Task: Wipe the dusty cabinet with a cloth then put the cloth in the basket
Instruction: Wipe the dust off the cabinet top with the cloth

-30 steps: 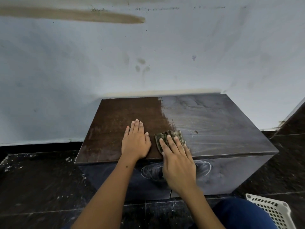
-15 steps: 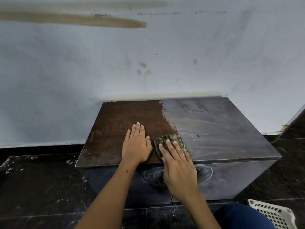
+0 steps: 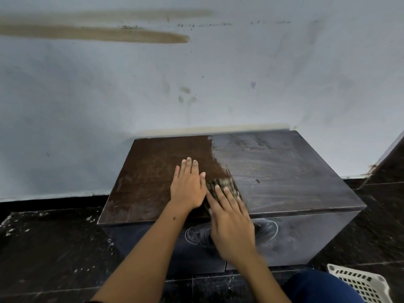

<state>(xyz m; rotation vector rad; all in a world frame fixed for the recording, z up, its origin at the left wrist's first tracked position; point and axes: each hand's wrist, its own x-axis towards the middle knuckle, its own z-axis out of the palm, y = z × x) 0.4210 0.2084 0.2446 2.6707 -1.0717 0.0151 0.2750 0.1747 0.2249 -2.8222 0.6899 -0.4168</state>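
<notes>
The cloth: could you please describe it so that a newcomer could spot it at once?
Find the low dark cabinet against the pale wall. On its top, near the front edge, two hands lie side by side; the cloth is the small checked green-brown pad under the right hand, at the border between wiped brown and dusty grey.

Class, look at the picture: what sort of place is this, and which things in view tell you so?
Probably a room in a home: a low wooden cabinet against a stained painted wall, dark floor tiles, and a white plastic basket.
</notes>
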